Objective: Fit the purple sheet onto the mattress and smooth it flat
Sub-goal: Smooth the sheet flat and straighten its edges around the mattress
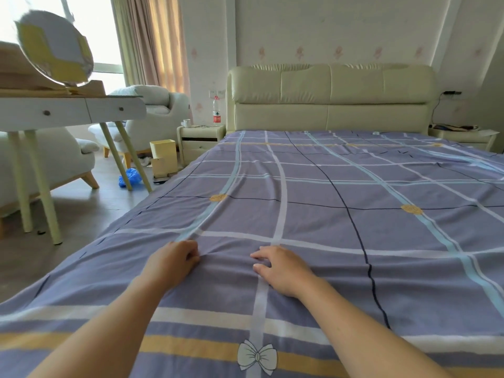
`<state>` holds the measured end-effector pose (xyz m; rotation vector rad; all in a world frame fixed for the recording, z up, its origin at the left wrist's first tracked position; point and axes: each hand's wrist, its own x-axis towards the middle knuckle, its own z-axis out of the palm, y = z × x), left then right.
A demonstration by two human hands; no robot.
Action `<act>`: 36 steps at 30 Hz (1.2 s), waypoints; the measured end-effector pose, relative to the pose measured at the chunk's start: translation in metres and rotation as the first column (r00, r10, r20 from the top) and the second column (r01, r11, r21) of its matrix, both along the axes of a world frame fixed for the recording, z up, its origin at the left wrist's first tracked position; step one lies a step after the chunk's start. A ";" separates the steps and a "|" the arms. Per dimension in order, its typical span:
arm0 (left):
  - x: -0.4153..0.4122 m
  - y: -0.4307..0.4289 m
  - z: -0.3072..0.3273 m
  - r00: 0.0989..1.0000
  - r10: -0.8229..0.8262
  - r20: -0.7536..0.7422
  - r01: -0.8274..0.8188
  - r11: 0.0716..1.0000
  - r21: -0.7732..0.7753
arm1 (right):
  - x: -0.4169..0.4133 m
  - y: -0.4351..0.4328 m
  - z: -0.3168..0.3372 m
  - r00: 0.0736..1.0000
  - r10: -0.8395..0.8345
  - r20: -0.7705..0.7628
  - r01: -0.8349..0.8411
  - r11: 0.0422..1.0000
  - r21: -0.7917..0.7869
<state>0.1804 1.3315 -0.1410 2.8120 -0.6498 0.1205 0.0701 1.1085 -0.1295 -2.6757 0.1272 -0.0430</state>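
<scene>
1. Purple sheet (341,186) spread over the mattress up to the headboard (330,99), mostly flat.
2. Left hand (174,264), far from the headboard, gripping bunched sheet; right hand (281,271) equally far, fingers bent on cloth, grip unclear.
3. Seemingly left: smoothing creases (215,214) running toward the headboard.

**Matt cloth, glossy padding**

The purple sheet (313,203) is matt woven cloth, creased in soft folds at lower centre. The headboard (330,96) at upper centre looks like smooth, faintly glossy padded leather. The bottle (216,110) is clear plastic. The floor (81,214) at left looks like matt wood.
</scene>
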 end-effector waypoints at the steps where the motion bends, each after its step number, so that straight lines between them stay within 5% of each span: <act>1: 0.001 0.004 -0.001 1.000 -0.010 0.015 0.010 1.000 0.005 | 0.002 0.006 -0.001 1.000 0.008 0.001 -0.008 1.000 -0.022; 8: 0.013 0.021 0.019 0.992 -0.026 0.120 0.018 0.997 0.072 | 0.016 0.030 0.004 0.998 0.064 0.000 -0.064 0.996 -0.066; 10: 0.023 0.026 0.018 0.996 0.035 0.086 -0.035 0.999 -0.002 | 0.021 0.033 0.006 0.998 0.059 0.037 -0.058 0.998 -0.030; 15: 0.041 0.085 -0.013 0.942 0.320 -0.099 -0.310 0.944 0.110 | 0.031 0.043 0.009 0.999 0.032 0.030 -0.031 0.999 -0.037; 18: 0.043 0.101 -0.014 0.930 0.357 -0.085 -0.347 0.931 0.116 | 0.044 0.056 0.015 0.999 -0.028 0.031 0.030 0.998 -0.059; 24: 0.056 0.112 -0.006 0.803 0.590 -0.084 -0.594 0.804 -0.031 | 0.066 0.080 -0.001 0.996 0.088 0.013 -0.086 0.989 -0.119; 28: 0.063 0.110 -0.009 0.817 0.573 0.068 -0.558 0.814 -0.160 | 0.067 0.081 -0.008 0.996 0.073 0.050 -0.064 0.986 -0.155; 36: 0.056 0.148 -0.007 0.809 0.585 0.064 -0.552 0.792 -0.260 | 0.083 0.114 0.004 0.980 0.169 -0.105 -0.186 0.964 -0.190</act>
